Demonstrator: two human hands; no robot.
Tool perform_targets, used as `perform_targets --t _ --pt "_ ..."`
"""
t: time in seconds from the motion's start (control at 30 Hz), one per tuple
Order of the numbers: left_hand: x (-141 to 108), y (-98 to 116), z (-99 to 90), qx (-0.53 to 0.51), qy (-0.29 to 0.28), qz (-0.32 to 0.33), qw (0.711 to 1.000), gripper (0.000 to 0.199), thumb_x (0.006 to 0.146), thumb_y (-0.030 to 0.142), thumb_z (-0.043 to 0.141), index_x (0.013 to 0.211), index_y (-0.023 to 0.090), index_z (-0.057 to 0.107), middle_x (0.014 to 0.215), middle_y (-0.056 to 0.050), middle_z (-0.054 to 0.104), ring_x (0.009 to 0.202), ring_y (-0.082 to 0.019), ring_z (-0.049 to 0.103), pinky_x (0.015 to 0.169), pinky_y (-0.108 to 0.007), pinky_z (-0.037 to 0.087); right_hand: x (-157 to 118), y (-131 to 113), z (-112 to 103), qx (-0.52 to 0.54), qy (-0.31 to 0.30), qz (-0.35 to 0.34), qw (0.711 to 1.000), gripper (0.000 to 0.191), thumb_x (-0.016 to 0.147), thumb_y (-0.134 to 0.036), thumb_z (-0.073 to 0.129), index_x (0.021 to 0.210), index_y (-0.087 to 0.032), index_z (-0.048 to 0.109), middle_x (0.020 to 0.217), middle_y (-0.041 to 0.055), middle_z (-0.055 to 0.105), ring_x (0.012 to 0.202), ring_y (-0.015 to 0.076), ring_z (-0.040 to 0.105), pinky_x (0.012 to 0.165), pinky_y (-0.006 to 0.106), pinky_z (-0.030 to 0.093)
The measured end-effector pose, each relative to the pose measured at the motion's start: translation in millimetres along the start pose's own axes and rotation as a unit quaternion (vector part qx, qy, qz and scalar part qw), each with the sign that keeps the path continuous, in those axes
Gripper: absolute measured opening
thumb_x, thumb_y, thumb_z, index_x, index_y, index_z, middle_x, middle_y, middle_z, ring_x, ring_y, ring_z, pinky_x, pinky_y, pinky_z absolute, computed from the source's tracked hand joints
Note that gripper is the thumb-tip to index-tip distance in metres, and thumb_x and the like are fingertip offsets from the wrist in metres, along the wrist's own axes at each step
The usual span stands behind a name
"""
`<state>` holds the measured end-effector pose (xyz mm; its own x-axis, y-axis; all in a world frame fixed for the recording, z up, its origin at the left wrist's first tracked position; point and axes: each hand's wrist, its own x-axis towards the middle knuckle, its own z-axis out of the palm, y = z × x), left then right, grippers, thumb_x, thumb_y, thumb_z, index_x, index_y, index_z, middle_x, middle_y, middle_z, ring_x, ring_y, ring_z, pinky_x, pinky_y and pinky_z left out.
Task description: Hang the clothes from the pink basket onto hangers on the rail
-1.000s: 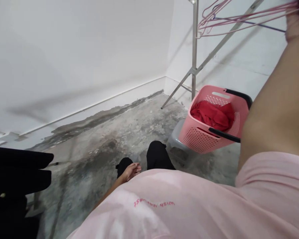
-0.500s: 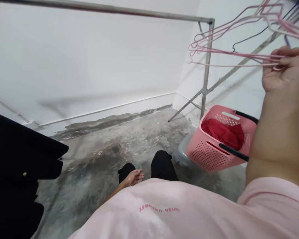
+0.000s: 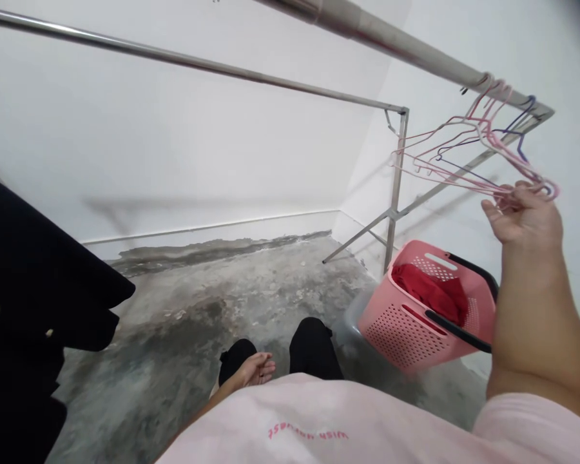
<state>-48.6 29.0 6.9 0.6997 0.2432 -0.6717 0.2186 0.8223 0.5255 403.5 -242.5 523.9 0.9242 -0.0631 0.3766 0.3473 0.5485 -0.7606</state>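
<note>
My right hand [image 3: 526,209] is raised at the right, its fingers closed around the lower bars of several pink wire clothes hangers [image 3: 457,174]. Their hooks hang over the near metal rail. A dark blue hanger [image 3: 524,145] hangs beside them, closer to the rail's end; whether my fingers touch it I cannot tell. Low in front of my body, my left hand [image 3: 257,370] hangs relaxed with palm turned up, fingers slightly bent and holding nothing. Below the hangers stands a pink perforated laundry basket [image 3: 391,325] with black handles, and red cloth [image 3: 432,293] lies inside it.
A metal drying rack has a near rail [image 3: 391,42], a far rail [image 3: 183,61] and slanted legs [image 3: 355,238]. Under the basket is a grey, rounded object [image 3: 350,322]. Black garments [image 3: 38,277] hang at the left. The concrete floor [image 3: 183,328] is stained, with white walls behind.
My view has shifted upward, bringing the near rail and the hanger hooks into sight. My right hand sits lower in view, still gripping the pink hangers. My left hand is nearly unchanged.
</note>
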Motion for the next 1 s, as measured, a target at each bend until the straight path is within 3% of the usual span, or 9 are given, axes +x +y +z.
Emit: perform_targets --t 0.13,0.23,0.33,0.43,0.57,0.73,0.87,1.0 --pt "-3 3 -0.7 -0.015 0.0 0.0 1.0 0.014 0.105 0.023 0.043 0.105 0.014 0.053 0.07 -0.002 0.071 0.065 -0.013 0.073 0.064 -0.022 0.053 -8 9 -15 -0.01 0.012 0.019 1.0 0.02 0.077 -0.003 0.05 0.082 -0.019 0.059 0.088 0.0015 0.059 0.07 0.0097 0.057 0.069 0.031 0.055" --pt "-5 3 -0.7 -0.025 0.001 0.001 1.0 0.012 0.104 0.022 0.045 0.106 0.014 0.054 0.073 -0.003 0.072 0.067 -0.013 0.073 0.065 -0.022 0.055 -20 25 -27 -0.021 0.058 0.031 0.998 0.02 0.076 -0.008 0.053 0.088 -0.022 0.061 0.096 0.0017 0.064 0.081 0.0112 0.062 0.072 0.03 0.056" --pt "-7 3 -0.3 -0.033 -0.005 -0.002 0.999 0.012 0.103 0.023 0.047 0.106 0.014 0.054 0.074 -0.003 0.073 0.068 -0.013 0.074 0.065 -0.022 0.056 -33 57 -43 -0.053 0.086 0.087 0.991 0.017 0.072 -0.009 0.055 0.083 -0.021 0.058 0.089 0.001 0.063 0.075 0.0101 0.061 0.066 0.025 0.054" --pt "-7 3 -0.1 -0.037 -0.009 -0.007 0.999 0.011 0.103 0.022 0.047 0.106 0.013 0.054 0.074 -0.004 0.073 0.066 -0.014 0.074 0.064 -0.023 0.057 -48 101 -62 -0.1 0.065 0.187 0.975 0.006 0.075 -0.011 0.057 0.074 -0.016 0.054 0.075 0.0027 0.058 0.064 0.0096 0.055 0.054 0.02 0.046" --pt "-5 2 -1.7 -0.041 -0.009 -0.011 0.999 0.012 0.102 0.022 0.048 0.105 0.013 0.055 0.074 -0.006 0.074 0.067 -0.016 0.074 0.063 -0.024 0.057 -65 150 -83 -0.19 0.035 0.273 0.942 0.017 0.089 -0.018 0.06 0.075 -0.014 0.051 0.066 -0.0019 0.05 0.056 0.0057 0.045 0.051 0.017 0.039" --pt "-1 -2 -7.3 -0.046 -0.004 -0.012 0.999 0.014 0.102 0.023 0.046 0.105 0.014 0.056 0.076 -0.008 0.075 0.069 -0.017 0.075 0.064 -0.025 0.058 -72 176 -92 -0.306 -0.034 0.221 0.925 0.012 0.089 -0.018 0.06 0.078 -0.014 0.054 0.067 -0.0024 0.054 0.055 0.006 0.044 0.056 0.019 0.038" --pt "9 -4 -12.8 -0.044 -0.001 -0.022 0.999 0.013 0.101 0.024 0.049 0.104 0.015 0.057 0.078 -0.008 0.075 0.072 -0.018 0.076 0.065 -0.024 0.058 -78 190 -94 -0.412 -0.158 0.192 0.877 0.022 0.069 -0.007 0.071 0.057 -0.017 0.055 0.055 0.0011 0.054 0.056 0.0114 0.042 0.056 0.025 0.032" --pt "20 -5 -17.3 -0.038 0.002 -0.032 0.999 0.011 0.099 0.024 0.052 0.101 0.015 0.059 0.079 -0.009 0.075 0.072 -0.018 0.076 0.065 -0.024 0.058 -82 196 -94 -0.463 -0.239 0.154 0.839 0.028 0.067 -0.005 0.069 0.05 -0.019 0.053 0.052 0.0012 0.054 0.058 0.0146 0.04 0.064 0.03 0.034"
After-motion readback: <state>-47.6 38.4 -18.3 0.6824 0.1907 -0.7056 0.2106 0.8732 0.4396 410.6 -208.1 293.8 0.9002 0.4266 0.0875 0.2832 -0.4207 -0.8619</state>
